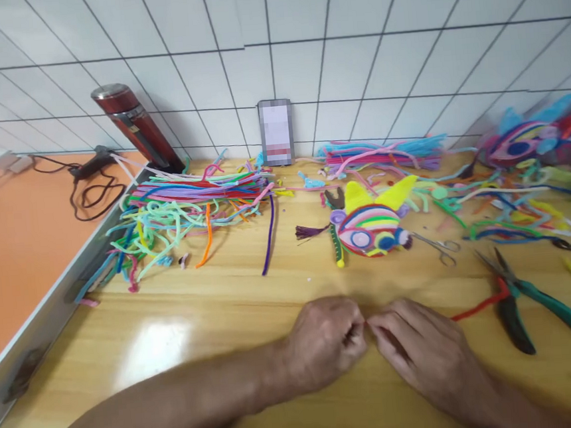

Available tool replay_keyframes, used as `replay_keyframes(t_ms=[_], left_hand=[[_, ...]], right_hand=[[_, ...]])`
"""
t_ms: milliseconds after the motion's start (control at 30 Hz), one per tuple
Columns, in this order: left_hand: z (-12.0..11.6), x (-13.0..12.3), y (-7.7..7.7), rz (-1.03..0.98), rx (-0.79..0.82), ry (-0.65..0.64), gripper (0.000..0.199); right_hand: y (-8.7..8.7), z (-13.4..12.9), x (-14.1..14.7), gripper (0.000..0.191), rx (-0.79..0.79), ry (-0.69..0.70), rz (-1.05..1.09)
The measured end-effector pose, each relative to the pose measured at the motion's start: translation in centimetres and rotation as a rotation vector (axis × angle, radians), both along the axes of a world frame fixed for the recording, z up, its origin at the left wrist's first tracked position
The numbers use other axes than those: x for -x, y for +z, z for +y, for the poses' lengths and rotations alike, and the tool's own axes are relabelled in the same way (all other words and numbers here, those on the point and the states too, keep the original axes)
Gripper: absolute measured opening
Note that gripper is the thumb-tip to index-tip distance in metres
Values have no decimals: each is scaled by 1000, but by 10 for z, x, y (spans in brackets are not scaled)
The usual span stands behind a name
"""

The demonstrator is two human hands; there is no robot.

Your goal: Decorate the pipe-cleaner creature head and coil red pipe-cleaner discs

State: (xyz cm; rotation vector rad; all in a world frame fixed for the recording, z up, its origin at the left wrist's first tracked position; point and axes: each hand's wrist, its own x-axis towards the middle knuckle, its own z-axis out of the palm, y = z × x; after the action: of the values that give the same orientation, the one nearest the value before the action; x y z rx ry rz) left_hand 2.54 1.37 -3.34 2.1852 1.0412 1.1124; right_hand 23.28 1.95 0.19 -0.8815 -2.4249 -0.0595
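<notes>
Both of my hands are closed near the front middle of the wooden table, fingertips almost meeting. My left hand (329,340) and my right hand (420,345) pinch a small red piece, of which only a speck shows between the fingertips. A red pipe cleaner (478,306) comes out from behind my right hand and reaches toward the green-handled pliers (514,287), which lie spread open to the right. Beyond my hands rests a colourful striped fish-like figure (371,228) with yellow fins. Small scissors (438,247) lie just right of it.
Bundles of pipe cleaners (203,189) lie at the back left, with a dark purple strand (268,235) nearby. A phone (277,132) leans on the tiled wall. A red thermos (138,130) stands at the back left. More craft pieces (519,143) lie at the right.
</notes>
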Motion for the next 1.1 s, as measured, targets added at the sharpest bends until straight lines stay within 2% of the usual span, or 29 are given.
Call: replay_keyframes(t_ms=[167, 333, 433, 600, 667, 733, 800, 867, 967, 1100], left_hand=[[1, -2, 12, -164, 97, 96, 16], [5, 0, 15, -232, 219, 120, 12], [10, 3, 13, -232, 265, 73, 13], [11, 8, 7, -186, 203, 26, 12], [10, 9, 6, -161, 167, 35, 11], [8, 10, 8, -146, 137, 58, 11], [8, 11, 10, -136, 127, 94, 11], [10, 11, 12, -138, 135, 126, 10], [12, 12, 12, -163, 150, 133, 10], [13, 12, 10, -148, 164, 126, 11]], right_hand=[[-3, -3, 7, 16, -39, -80, 122], [-4, 1, 10, 16, -87, -101, 166], [0, 5, 10, 21, -149, -104, 73], [8, 1, 12, 27, -224, -84, -129], [12, -2, 15, 22, -154, -101, -170], [16, -3, 18, 17, -11, -145, -171], [20, -2, 20, 13, 138, -181, -127], [21, 2, 23, 11, 223, -193, -64], [17, 10, 24, 12, 246, -183, 11], [4, 17, 21, 12, 207, -139, 72]])
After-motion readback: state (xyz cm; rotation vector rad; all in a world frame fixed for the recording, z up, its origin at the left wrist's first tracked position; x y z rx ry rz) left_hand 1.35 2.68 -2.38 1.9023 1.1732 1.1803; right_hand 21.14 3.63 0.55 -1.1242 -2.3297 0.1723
